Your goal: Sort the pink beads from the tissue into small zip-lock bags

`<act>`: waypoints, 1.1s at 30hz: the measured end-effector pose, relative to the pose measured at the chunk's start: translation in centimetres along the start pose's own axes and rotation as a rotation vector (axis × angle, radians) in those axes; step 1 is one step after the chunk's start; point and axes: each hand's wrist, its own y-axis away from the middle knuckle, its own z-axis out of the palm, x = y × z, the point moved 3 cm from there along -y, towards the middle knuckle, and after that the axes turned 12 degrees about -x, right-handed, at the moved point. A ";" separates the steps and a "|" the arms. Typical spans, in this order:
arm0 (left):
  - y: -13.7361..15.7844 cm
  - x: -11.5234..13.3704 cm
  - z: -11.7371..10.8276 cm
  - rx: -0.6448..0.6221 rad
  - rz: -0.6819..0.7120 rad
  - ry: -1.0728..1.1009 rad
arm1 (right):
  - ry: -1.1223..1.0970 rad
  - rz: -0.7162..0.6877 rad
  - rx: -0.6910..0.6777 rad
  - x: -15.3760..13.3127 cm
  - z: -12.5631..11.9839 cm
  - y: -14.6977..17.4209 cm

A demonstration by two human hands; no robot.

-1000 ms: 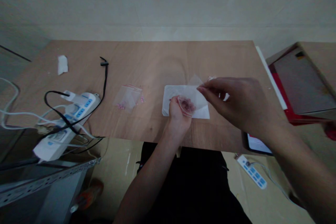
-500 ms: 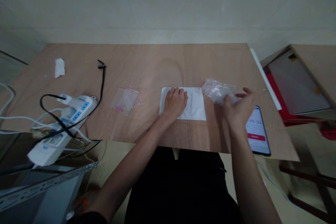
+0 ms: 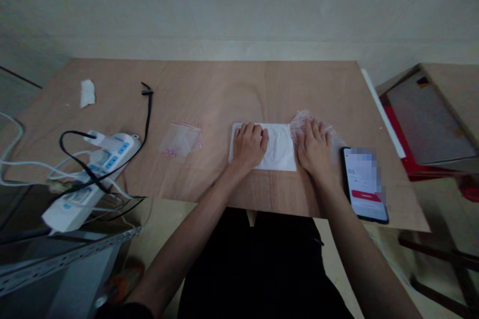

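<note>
My left hand (image 3: 250, 145) rests palm down on the left part of a white rectangular sheet (image 3: 279, 147), its fingers lightly bent over it; whether the sheet is cloth or paper I cannot tell. Just to the right, my right hand (image 3: 315, 147) lies flat with fingers a little apart on a crumpled clear plastic bag (image 3: 298, 120). Much of that bag is hidden under the hand. Left of both hands lies a small clear zip bag (image 3: 183, 138) with a red seal line and several tiny pink pieces (image 3: 170, 152) at its lower left.
A phone (image 3: 364, 189) with a lit screen lies right of my right hand. At the left edge are a white power strip (image 3: 112, 162) with tangled cables, a black strap (image 3: 148, 109) and a white scrap (image 3: 87, 93). A box (image 3: 430, 119) stands beyond the table's right side.
My right hand has come down and left, from raised beside the clear plastic bag to flat on top of it. The bag is flatter. My left hand stays on the sheet.
</note>
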 end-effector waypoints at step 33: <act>10.1 -8.4 -11.4 0.229 -0.197 0.476 | -0.882 -0.432 0.030 -9.2 -3.9 3.8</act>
